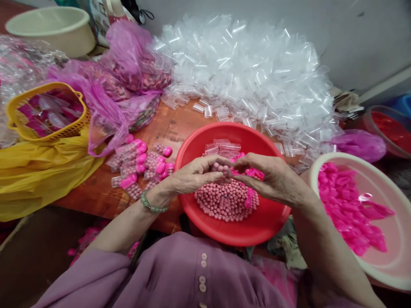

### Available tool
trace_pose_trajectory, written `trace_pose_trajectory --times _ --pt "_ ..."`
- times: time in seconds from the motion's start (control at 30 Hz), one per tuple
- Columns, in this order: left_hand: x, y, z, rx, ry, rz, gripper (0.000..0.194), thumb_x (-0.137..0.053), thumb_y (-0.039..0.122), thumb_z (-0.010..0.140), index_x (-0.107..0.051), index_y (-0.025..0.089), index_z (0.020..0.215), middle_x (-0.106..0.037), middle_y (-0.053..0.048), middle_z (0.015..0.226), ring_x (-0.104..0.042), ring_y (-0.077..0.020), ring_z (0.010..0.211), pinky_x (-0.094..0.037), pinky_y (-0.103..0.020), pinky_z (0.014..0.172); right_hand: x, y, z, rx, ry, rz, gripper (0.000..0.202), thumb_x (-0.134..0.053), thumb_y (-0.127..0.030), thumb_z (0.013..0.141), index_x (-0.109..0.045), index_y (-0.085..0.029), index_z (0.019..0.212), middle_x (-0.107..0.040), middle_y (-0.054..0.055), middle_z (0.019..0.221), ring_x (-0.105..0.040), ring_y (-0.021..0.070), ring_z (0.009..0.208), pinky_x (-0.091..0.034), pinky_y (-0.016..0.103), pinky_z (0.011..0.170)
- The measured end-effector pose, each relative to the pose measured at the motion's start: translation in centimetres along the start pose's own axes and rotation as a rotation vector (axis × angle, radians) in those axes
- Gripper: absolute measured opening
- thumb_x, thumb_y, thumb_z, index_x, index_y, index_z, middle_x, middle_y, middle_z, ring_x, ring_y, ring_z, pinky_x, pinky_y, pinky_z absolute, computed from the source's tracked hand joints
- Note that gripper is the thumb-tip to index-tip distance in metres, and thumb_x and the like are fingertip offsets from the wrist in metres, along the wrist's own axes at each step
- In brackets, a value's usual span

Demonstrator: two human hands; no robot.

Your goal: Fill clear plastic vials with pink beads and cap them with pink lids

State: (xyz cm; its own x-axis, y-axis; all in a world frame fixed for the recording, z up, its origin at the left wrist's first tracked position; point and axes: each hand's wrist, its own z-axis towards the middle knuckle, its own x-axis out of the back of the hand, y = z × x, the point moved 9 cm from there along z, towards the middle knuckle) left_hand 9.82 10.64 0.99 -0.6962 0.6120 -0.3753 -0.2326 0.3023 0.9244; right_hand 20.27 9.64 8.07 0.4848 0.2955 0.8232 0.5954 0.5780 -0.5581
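Note:
Over the red basin (205, 231), my left hand (195, 173) is closed around a small clear tube (221, 168) filled with pink beads. My right hand (272, 177) meets it at the tube's end, thumb and fingers pinched together. Bright pink plastic shows between those fingers, seemingly a cap, though partly hidden. Loose pink beads (221, 205) cover the basin's bottom below both hands. Behind the hands, several empty clear tubes (224, 146) and bright pink caps (255, 173) lie in the same basin.
Filled, capped tubes (141, 162) lie left of the basin. A large heap of clear tubes (244, 68) is piled behind. On the right, a white basin (398, 273) holds pink caps (346, 205). Purple bags (128, 51) and a yellow basket (85, 117) stand left.

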Motion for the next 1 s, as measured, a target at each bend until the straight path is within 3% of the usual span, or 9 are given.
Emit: trace_pose_trajectory --times 0.13,0.3,0.47,0.57,0.67,0.83,1.0 --pt "0.1 -0.5 0.1 0.018 0.013 -0.048 0.027 -0.072 0.019 0.079 -0.068 0.018 0.106 -0.063 -0.003 0.094 -0.061 -0.0119 0.090 -0.050 -0.026 0.084 0.4 0.4 1.3 -0.034 0.092 0.125 0.015 -0.064 -0.033 0.089 -0.056 -0.020 0.085 -0.064 0.000 0.075 -0.059 0.0122 0.067 -0.047 0.024 0.063" --pt "0.2 -1.2 0.1 0.072 -0.017 -0.181 0.034 -0.074 0.010 0.074 -0.069 0.018 0.107 -0.067 -0.003 0.095 -0.064 -0.0117 0.089 -0.051 -0.025 0.085 -0.7 0.8 2.1 0.031 0.077 0.282 0.022 -0.070 -0.030 0.085 -0.060 -0.019 0.102 -0.063 0.000 0.082 -0.056 0.0102 0.068 -0.047 0.025 0.064" --pt "0.8 -1.5 0.1 0.100 0.022 -0.332 0.043 -0.076 0.009 0.072 -0.065 0.016 0.112 -0.072 -0.010 0.104 -0.069 -0.0187 0.096 -0.051 -0.033 0.092 0.0 4.6 2.0 -0.110 0.206 0.474 0.034 -0.075 -0.042 0.079 -0.061 -0.019 0.099 -0.057 -0.002 0.075 -0.052 0.0105 0.065 -0.046 0.025 0.060" --pt "1.1 -1.5 0.1 0.085 0.038 -0.331 0.033 -0.076 0.020 0.077 -0.066 0.015 0.109 -0.073 -0.011 0.103 -0.070 -0.0191 0.094 -0.054 -0.031 0.086 0.6 8.2 1.2 -0.274 0.302 0.416 0.034 -0.073 -0.047 0.078 -0.063 -0.018 0.091 -0.057 -0.002 0.071 -0.049 0.0105 0.061 -0.042 0.025 0.056" --pt "1.3 -1.3 0.2 0.036 0.044 -0.254 0.026 -0.072 0.033 0.083 -0.068 0.015 0.101 -0.073 -0.007 0.088 -0.070 -0.0152 0.080 -0.055 -0.028 0.077 0.6 10.7 0.6 -0.380 0.299 0.295 0.031 -0.070 -0.046 0.078 -0.064 -0.017 0.086 -0.058 -0.001 0.068 -0.048 0.0109 0.058 -0.039 0.025 0.054" --pt "2.0 -0.5 0.2 -0.068 0.153 -0.034 0.023 -0.069 0.035 0.087 -0.069 0.017 0.101 -0.073 -0.005 0.088 -0.069 -0.0131 0.083 -0.053 -0.024 0.078 0.3 11.1 0.5 -0.379 0.251 0.116 0.022 -0.063 -0.038 0.081 -0.065 -0.016 0.083 -0.061 0.000 0.070 -0.049 0.0122 0.061 -0.038 0.026 0.057" --pt "2.5 -0.5 0.0 -0.056 0.227 -0.081 0.026 -0.069 0.036 0.085 -0.067 0.019 0.105 -0.075 -0.007 0.098 -0.072 -0.0166 0.089 -0.056 -0.028 0.081 -0.6 11.0 -0.2 -0.410 0.173 0.083 0.021 -0.061 -0.034 0.083 -0.066 -0.015 0.087 -0.065 0.001 0.073 -0.053 0.0131 0.065 -0.039 0.025 0.062"
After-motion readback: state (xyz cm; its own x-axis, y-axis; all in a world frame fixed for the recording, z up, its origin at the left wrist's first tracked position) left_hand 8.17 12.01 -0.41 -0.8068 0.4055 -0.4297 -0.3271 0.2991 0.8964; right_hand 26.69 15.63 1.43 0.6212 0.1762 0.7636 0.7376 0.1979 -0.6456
